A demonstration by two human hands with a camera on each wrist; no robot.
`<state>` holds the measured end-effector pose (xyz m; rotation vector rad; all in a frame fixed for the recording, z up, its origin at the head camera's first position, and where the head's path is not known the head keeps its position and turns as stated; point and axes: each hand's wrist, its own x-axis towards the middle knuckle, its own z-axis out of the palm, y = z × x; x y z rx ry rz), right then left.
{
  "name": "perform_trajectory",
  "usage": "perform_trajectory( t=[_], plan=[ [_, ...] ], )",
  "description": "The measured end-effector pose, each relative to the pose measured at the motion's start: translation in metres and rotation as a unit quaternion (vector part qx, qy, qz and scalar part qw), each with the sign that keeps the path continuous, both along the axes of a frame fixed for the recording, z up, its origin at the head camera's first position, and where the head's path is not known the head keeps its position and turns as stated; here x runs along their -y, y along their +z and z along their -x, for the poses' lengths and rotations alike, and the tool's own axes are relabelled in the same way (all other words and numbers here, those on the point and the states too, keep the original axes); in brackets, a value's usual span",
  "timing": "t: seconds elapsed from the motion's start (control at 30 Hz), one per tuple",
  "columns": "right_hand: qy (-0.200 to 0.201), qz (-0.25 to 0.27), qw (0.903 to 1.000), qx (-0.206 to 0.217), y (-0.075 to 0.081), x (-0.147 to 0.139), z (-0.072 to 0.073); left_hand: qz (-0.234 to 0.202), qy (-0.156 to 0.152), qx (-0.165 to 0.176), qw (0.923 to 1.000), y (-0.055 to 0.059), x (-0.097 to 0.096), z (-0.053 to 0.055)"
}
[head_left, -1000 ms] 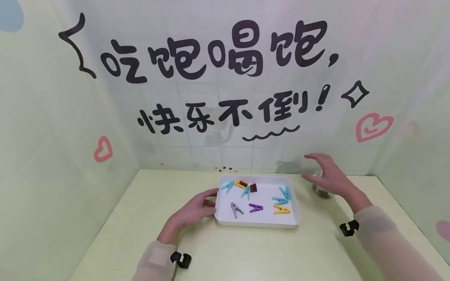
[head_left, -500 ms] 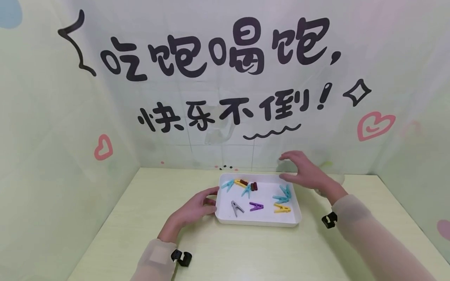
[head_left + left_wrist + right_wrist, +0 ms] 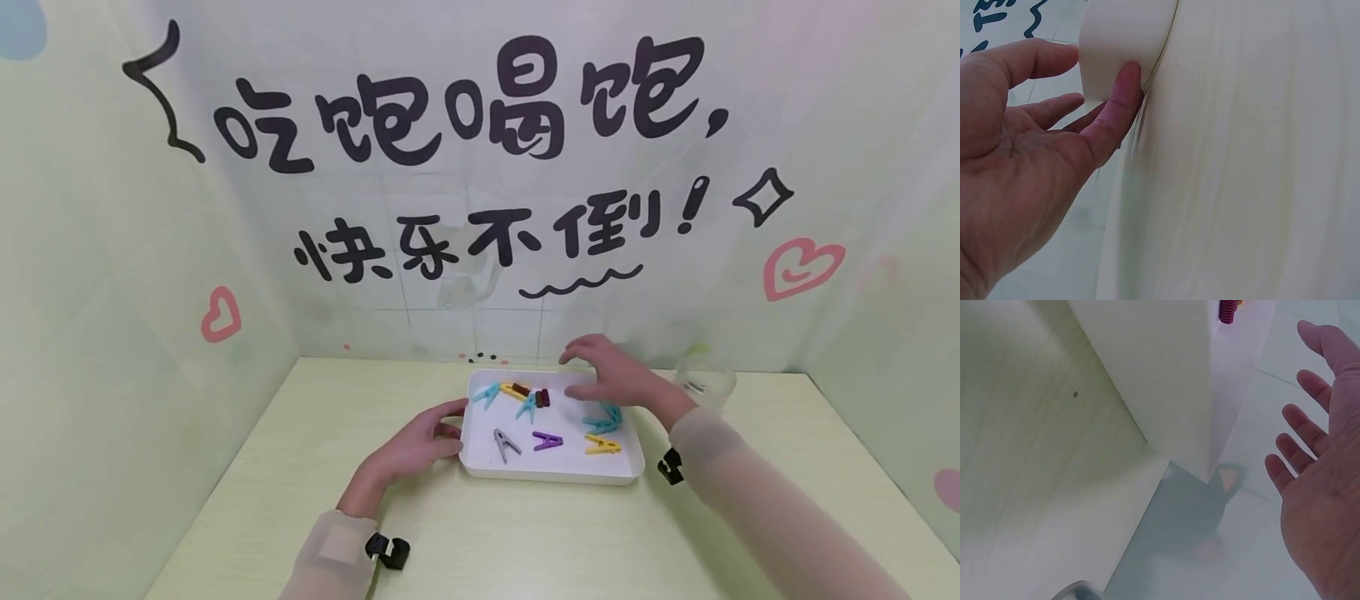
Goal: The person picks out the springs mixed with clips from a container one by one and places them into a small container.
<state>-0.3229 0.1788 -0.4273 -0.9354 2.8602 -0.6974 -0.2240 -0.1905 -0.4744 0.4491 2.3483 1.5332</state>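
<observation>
A white tray (image 3: 628, 467) sits mid-table and holds several coloured clothes pegs: grey (image 3: 504, 446), purple (image 3: 547, 441), yellow (image 3: 602, 446), teal (image 3: 487, 395) and dark red (image 3: 542, 398). My left hand (image 3: 452, 427) rests against the tray's left wall, fingers nearly straight. In the left wrist view its thumb (image 3: 1119, 94) presses on the tray (image 3: 1122, 44) corner. My right hand (image 3: 581, 375) hovers over the tray's back right part, fingers spread, holding nothing. In the right wrist view that hand (image 3: 1319, 487) is open above the tray (image 3: 1166, 381).
A clear glass cup (image 3: 705, 387) stands on the pale green table (image 3: 525, 542) to the right of the tray, near the back wall. Printed walls close in the table at the back and on both sides.
My right hand has moved left, from beside the clear cup to above the tray's back part. The left hand and the tray have stayed put.
</observation>
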Motion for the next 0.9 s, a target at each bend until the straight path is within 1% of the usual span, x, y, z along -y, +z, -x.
perform_trajectory(
  t=[0.2, 0.3, 0.63, 0.9],
  plan=[
    [0.009, -0.051, 0.9986, 0.01, -0.008, 0.016, 0.004, -0.002, -0.001, -0.002, 1.0, -0.001, 0.0, 0.001],
    [0.012, -0.069, 0.9974, 0.017, -0.012, 0.022, 0.005, -0.001, -0.001, -0.004, 1.0, -0.002, 0.0, 0.001],
    [0.012, -0.106, 0.9939, 0.029, -0.018, 0.03, 0.006, 0.001, 0.003, -0.005, 1.0, 0.001, 0.0, 0.0],
    [0.039, -0.133, 0.9903, 0.015, -0.025, 0.034, 0.005, -0.003, 0.002, -0.002, 1.0, -0.002, 0.0, -0.001]
  ],
)
